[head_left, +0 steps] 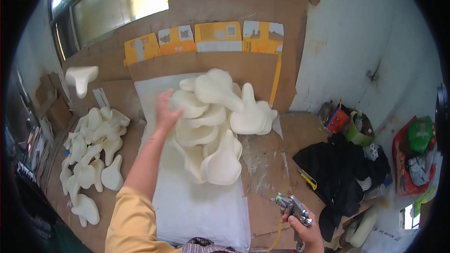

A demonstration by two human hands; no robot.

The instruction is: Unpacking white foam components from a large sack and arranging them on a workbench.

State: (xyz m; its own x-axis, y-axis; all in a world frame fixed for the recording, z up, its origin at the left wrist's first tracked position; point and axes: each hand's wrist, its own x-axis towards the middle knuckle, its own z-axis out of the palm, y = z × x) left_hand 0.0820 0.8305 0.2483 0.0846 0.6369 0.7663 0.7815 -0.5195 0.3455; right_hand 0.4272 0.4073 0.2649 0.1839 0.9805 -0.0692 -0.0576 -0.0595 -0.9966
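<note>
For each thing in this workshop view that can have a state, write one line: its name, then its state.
left hand: open, reaching onto the central pile
right hand: closed around the spray gun
spray gun: held upright, no spray visible
central pile of foam saddle pads: heaped, overlapping
foam pad in the air: airborne at left
left group of foam pads: spread out on cardboard
white sheet: lying flat

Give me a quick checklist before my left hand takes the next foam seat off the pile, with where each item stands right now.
1. Left hand at the pile of cream foam seats: ok, it is at the pile's left edge.
2. Left fingers closed on a seat: cannot tell, the hand is blurred.
3. Right hand holding the spray gun: ok.
4. Gun clear of the pile: ok, it is down by the near table edge.
5. Bare white sheet in front of the pile: ok.
6. One seat is in mid-air at left: not ok.
</note>
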